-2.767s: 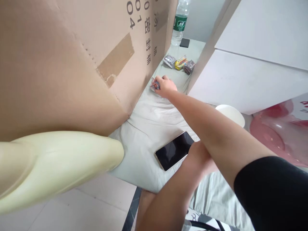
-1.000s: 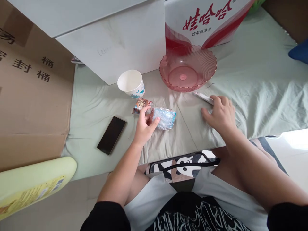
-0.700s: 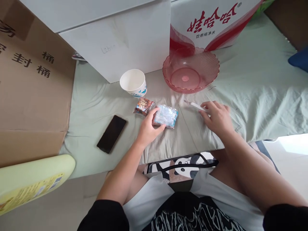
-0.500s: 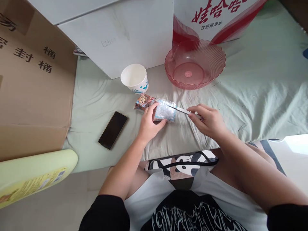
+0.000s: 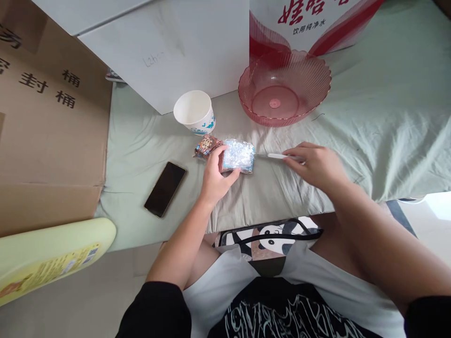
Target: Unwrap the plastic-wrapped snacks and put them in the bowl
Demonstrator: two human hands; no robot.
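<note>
My left hand (image 5: 218, 177) grips the near left part of a squarish packet (image 5: 238, 156) in shiny clear wrap with blue edges, thumb in front and fingers behind. The packet rests on the green cloth. In my right hand (image 5: 315, 168) is a slim white-handled knife (image 5: 276, 156), held between thumb and fingers and pointing left. Its thin tip is at the packet's right edge; whether it cuts into the wrap I cannot tell. A smaller brown snack packet with a cookie picture (image 5: 207, 146) lies just left of the wrapped one, partly behind my left fingers.
A white paper cup (image 5: 195, 115) stands behind the packets. To its right sits a pink ribbed bowl (image 5: 317, 91), before a red and white carton (image 5: 327, 35). A phone (image 5: 165, 189) lies at left, near a large cardboard box (image 5: 56, 145). A white box (image 5: 197, 56) stands behind.
My right hand has drawn the knife to the right, from over the packet's top to its right edge, and the blade lies more level. My left hand keeps its hold.
</note>
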